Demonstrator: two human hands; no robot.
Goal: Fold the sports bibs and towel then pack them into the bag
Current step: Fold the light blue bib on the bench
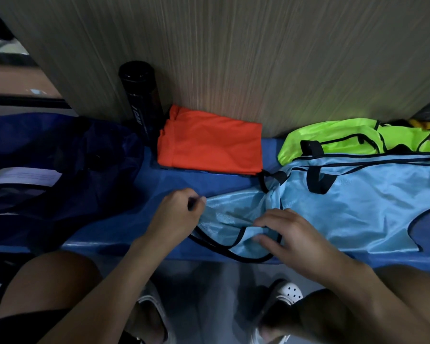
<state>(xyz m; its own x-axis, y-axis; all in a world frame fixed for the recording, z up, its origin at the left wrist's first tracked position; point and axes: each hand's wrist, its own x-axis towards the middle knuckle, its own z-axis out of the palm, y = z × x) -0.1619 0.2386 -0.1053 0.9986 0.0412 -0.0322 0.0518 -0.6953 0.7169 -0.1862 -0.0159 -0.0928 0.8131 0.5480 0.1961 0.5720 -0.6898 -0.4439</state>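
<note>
Light blue bib (358, 207) runs off right edge and covers lower part of green bib (333, 134); lettering on black bottle (140, 95) blurred, possibly a brand name.

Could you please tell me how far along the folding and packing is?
Done: the orange cloth lies folded by the wall. In hand: the left hand and right hand pinch the light blue bib, not yet folded. Left: the green bib lies crumpled, and all must go into the dark blue bag.
</note>
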